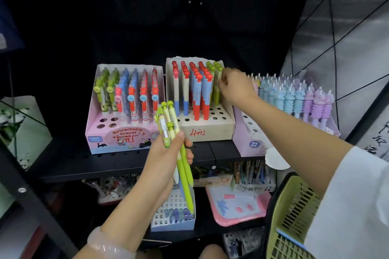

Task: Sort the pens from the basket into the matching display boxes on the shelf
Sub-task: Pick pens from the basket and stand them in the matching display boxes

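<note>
Up front, a black shelf [117, 160] carries three display boxes side by side. At the left stands a pink box [109, 130] marked "Retractable eraser", holding green, blue and red pens, with a few bare holes at its near left. In the middle stands a beige box [210, 130] with a red price mark on its front; it holds red-and-blue pens [196, 90] and, along its right side, a short row of green pens [215, 82]. Many holes at its near right are unfilled. At the right, a lilac box [250, 143] holds pastel blue and purple pens with ridged grips [299, 99].

At the near right corner, a green plastic basket [288, 212] shows part of its slotted wall, beside a white sleeve [353, 200].

Below the shelf lie more stationery boxes and a pink tray [237, 210].

The right hand [235, 86] reaches to the far right corner of the beige box, fingers bent and pinching the top of one green pen standing in that row.

The left hand [168, 160] is nearer, in front of the gap between the pink and beige boxes. Its fingers and thumb are curled round a bundle of green pens [183, 160], tops pointing up and tips pointing down. A pale bracelet [105, 244] sits on that wrist.
</note>
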`<action>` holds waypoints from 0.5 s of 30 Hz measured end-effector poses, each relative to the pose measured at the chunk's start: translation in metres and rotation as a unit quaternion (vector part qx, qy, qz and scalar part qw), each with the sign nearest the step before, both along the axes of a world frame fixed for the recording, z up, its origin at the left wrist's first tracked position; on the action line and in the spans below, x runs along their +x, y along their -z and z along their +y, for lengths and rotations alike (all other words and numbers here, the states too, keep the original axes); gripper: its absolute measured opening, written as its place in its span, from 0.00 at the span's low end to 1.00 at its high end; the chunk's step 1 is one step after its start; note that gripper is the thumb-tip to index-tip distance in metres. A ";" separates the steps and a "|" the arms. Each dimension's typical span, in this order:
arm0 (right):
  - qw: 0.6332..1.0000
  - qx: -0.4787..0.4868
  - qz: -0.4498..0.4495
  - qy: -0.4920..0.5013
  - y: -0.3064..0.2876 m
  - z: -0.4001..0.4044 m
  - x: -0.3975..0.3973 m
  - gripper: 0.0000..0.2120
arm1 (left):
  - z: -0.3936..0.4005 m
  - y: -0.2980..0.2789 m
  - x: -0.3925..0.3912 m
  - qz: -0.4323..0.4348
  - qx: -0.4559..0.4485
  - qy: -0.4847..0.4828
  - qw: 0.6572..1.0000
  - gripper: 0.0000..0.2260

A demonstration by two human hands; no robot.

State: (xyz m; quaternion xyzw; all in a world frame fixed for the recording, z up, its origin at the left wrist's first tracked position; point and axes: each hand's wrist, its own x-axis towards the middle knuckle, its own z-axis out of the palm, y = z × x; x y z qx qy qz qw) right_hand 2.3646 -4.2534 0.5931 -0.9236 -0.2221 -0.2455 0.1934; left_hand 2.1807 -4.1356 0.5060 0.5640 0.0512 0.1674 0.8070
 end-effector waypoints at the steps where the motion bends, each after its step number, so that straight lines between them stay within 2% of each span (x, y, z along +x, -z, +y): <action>1: 1.000 0.010 0.008 0.000 0.000 0.001 0.000 0.11 | 0.001 0.001 -0.001 0.002 0.002 -0.001 1.000 0.05; 3: 0.997 0.071 0.017 0.012 -0.003 -0.002 -0.003 0.10 | 0.004 0.001 -0.003 0.007 0.004 -0.004 1.000 0.05; 5: 0.983 0.181 -0.007 0.019 -0.006 -0.006 -0.019 0.08 | 0.005 0.001 -0.003 0.008 0.003 -0.002 1.000 0.05; 7: 0.968 0.247 -0.003 -0.039 -0.005 -0.008 -0.045 0.05 | 0.004 0.000 -0.004 0.009 0.007 -0.003 1.000 0.06; 9: 0.961 0.222 0.095 -0.131 0.000 -0.004 -0.076 0.07 | 0.000 0.000 -0.003 0.010 0.010 -0.005 1.000 0.07; 12: 0.923 0.146 0.286 -0.212 0.009 0.002 -0.110 0.09 | -0.010 -0.002 -0.002 0.011 0.007 0.009 1.000 0.06; 15: 0.905 0.143 0.323 -0.238 0.015 0.005 -0.121 0.07 | -0.017 -0.002 -0.003 0.011 0.005 0.020 1.000 0.06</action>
